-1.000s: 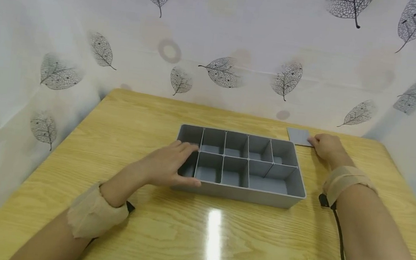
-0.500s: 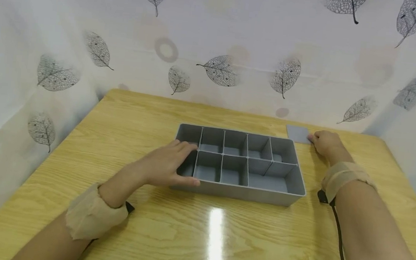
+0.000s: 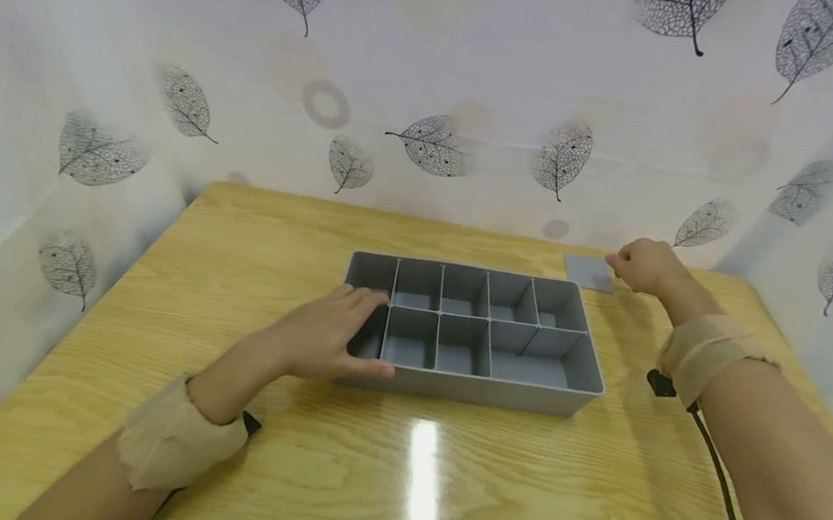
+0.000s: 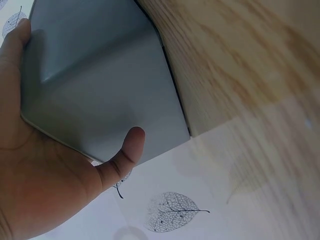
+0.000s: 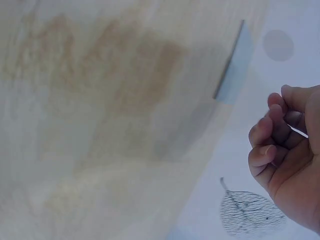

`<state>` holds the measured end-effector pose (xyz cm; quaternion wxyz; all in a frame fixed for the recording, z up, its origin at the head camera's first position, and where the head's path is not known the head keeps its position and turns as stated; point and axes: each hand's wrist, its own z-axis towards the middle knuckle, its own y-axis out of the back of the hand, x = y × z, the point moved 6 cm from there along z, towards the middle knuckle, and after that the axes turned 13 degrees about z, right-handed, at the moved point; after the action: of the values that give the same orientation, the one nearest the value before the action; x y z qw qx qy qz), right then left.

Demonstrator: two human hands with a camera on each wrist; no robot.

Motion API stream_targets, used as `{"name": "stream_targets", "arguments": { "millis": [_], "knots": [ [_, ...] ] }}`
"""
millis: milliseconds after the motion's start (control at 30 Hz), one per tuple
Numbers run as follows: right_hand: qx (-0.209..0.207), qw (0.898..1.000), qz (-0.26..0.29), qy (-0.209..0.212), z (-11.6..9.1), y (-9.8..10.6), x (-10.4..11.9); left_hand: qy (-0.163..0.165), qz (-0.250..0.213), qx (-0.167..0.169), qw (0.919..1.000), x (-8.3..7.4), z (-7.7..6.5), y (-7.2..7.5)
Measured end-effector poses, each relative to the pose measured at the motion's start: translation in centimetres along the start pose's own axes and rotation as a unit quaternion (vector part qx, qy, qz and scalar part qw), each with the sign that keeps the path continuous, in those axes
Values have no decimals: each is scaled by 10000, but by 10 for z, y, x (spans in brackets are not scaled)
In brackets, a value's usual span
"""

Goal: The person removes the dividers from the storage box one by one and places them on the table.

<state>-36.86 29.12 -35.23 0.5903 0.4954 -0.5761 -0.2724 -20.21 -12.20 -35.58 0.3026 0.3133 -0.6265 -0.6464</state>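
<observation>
A grey divided storage box (image 3: 460,390) stands on the table, its visible compartments bare inside. My left hand (image 3: 327,331) holds its left end, the thumb along the front wall and the fingers over the rim. The left wrist view shows the same hand (image 4: 55,175), its thumb against the grey wall of the box (image 4: 100,95). Behind the box's right corner lies a flat grey square panel (image 3: 587,272). My right hand (image 3: 645,267) hovers just right of it, fingers loosely curled. In the right wrist view that hand (image 5: 290,150) holds nothing and is apart from the panel (image 5: 234,70).
The wooden table (image 3: 277,456) ends at the back against a white curtain (image 3: 480,65) printed with leaves. Both wrists wear beige wraps, and a black cable (image 3: 726,491) runs along the right forearm.
My right hand has let go of the grey panel's edge and lifted slightly; the panel stays on the table. The left hand has kept its place on the box. The head view has shifted slightly.
</observation>
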Motion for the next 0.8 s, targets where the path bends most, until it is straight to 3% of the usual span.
{"name": "stream_targets", "arguments": {
  "millis": [267, 567, 800],
  "knots": [
    [-31, 9979, -320, 569, -7, 16, 38, 19, -2, 72, 10000, 0, 0, 0],
    [16, 9890, -705, 1303, -23, 16, 80, 14, -28, 64, 10000, 0, 0, 2],
    [-43, 9719, -1301, 1960, -42, 2, 130, 71, -7, 120, 9999, 2, 1, 0]
  ]
}}
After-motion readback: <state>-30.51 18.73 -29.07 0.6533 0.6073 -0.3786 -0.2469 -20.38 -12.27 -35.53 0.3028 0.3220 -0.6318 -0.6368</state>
